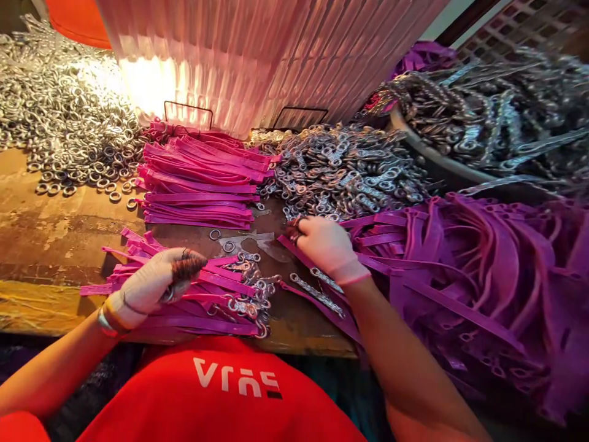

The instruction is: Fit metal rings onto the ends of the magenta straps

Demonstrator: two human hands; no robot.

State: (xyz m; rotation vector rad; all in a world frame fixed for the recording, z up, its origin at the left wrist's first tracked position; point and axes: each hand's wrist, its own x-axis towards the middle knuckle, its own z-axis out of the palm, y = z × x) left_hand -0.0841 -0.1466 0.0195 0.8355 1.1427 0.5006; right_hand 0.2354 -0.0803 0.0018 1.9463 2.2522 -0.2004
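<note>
My left hand (154, 282), in a white glove with brown wrapping on the fingers, is above a loose bundle of magenta straps (221, 288). Its fingers are curled together, and a bit of shiny metal shows beneath them; what they grip is unclear. Metal links and rings (248, 307) are on the right ends of these straps. My right hand (324, 245), gloved too, has its fingers curled at the front edge of a heap of silver metal links (345, 166). Its fingertips are partly hidden. Two longer metal pieces (317, 294) lie below it, beside a strap.
Silver rings (83, 123) are heaped at the left. A neat stack of magenta straps (197, 178) lies in the middle, before a ribbed translucent panel (221, 55). Purple straps (460, 258) pile up at the right, below a round tub (427, 147) of metal parts.
</note>
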